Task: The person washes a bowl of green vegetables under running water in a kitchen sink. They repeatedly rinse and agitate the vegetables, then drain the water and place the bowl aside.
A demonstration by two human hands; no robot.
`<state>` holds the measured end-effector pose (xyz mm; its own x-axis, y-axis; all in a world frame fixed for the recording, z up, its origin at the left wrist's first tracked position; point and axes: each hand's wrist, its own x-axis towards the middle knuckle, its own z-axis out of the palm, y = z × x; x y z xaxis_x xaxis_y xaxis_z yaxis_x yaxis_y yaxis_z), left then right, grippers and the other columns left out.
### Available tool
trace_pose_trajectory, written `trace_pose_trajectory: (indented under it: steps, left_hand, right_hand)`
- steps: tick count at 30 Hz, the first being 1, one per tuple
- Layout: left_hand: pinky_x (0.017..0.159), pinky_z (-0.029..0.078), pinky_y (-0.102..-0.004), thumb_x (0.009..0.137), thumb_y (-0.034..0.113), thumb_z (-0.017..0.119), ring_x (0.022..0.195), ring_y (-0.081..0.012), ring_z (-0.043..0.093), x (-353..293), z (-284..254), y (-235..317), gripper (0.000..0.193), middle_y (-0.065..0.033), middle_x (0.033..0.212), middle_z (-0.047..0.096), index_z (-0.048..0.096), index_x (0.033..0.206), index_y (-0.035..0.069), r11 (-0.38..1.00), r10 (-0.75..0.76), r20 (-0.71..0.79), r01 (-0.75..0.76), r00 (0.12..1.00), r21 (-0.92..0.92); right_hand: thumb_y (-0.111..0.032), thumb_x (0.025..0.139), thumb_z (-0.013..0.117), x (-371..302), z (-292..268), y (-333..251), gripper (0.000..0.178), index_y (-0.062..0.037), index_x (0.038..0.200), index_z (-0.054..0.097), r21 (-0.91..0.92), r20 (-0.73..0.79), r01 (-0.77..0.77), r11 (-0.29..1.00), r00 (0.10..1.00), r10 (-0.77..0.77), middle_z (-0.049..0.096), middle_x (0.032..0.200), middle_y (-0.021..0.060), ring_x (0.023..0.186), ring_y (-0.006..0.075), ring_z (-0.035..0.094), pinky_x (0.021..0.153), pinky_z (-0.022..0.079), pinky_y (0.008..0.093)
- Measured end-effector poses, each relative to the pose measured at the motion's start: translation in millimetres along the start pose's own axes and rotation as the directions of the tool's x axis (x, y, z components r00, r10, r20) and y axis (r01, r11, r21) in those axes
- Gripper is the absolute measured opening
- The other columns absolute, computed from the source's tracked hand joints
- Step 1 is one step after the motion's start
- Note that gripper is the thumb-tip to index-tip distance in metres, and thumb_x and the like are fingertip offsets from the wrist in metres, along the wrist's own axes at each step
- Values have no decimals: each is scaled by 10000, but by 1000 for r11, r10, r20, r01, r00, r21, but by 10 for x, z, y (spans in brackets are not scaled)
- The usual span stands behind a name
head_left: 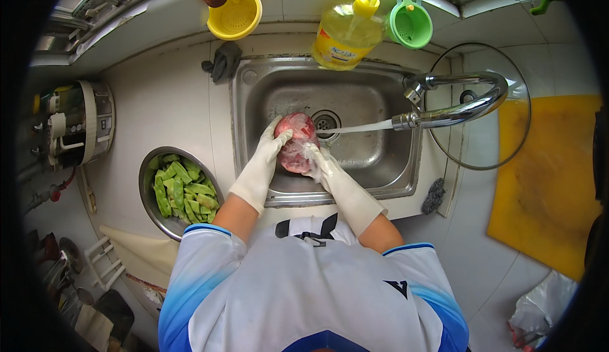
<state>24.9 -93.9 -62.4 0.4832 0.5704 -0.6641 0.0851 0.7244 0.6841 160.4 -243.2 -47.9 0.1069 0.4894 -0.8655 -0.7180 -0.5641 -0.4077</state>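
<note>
Over the left part of the metal sink (387, 155), a reddish piece of raw meat (295, 155) is held between my two hands. My left hand (271, 141), in a white rubber glove, grips its left side with the thumb on top. On its lower right side, my right hand (319, 162) wears a matching glove and closes on the meat; some of its fingers are hidden. A stream of water runs from the chrome faucet (457, 114) toward the meat and wets it. Beside the meat, the drain (327, 123) is partly visible.
A metal bowl (147, 203) of cut green bean pods stands left of the sink. Behind the sink are a yellow soap pump bottle (346, 38) and a dark cloth (223, 61). A glass lid (482, 143) leans at right beside a yellow cutting board (545, 187). A grey scouring pad (434, 196) lies near the sink's corner.
</note>
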Motion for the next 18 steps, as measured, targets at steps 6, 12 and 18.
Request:
trace_pose_trajectory:
  steps: [6, 12, 18]
  left_hand:
    - [1181, 473, -368, 1019, 143, 750, 1368, -239, 605, 106, -165, -264, 650, -151, 1498, 625, 478, 1603, 53, 917, 115, -158, -44, 981, 397]
    - [1050, 553, -404, 921, 60, 755, 1159, -354, 713, -417, -5, 23, 299, -189, 1230, 753, 755, 1219, 36, 302, 717, 129, -473, 685, 828]
    - [739, 588, -466, 825, 230, 837, 785, -392, 721, -736, 287, 244, 276, -202, 767, 717, 702, 688, 33, 278, 239, 118, -184, 964, 943]
  right_hand:
    - [-319, 1084, 614, -381, -2, 46, 572, -13, 1555, 508, -269, -57, 258, 928, 958, -282, 610, 1504, 167, 1387, 284, 601, 1125, 514, 424]
    - [-200, 1028, 698, -618, 80, -208, 529, 3, 1496, 556, -536, -97, 302, 788, 906, -413, 650, 1397, 212, 1220, 264, 687, 1019, 571, 371]
    - [-248, 1022, 691, -268, -35, -27, 458, -5, 1408, 649, -709, 15, 335, 620, 887, -462, 665, 1393, 204, 1256, 301, 678, 1074, 537, 379]
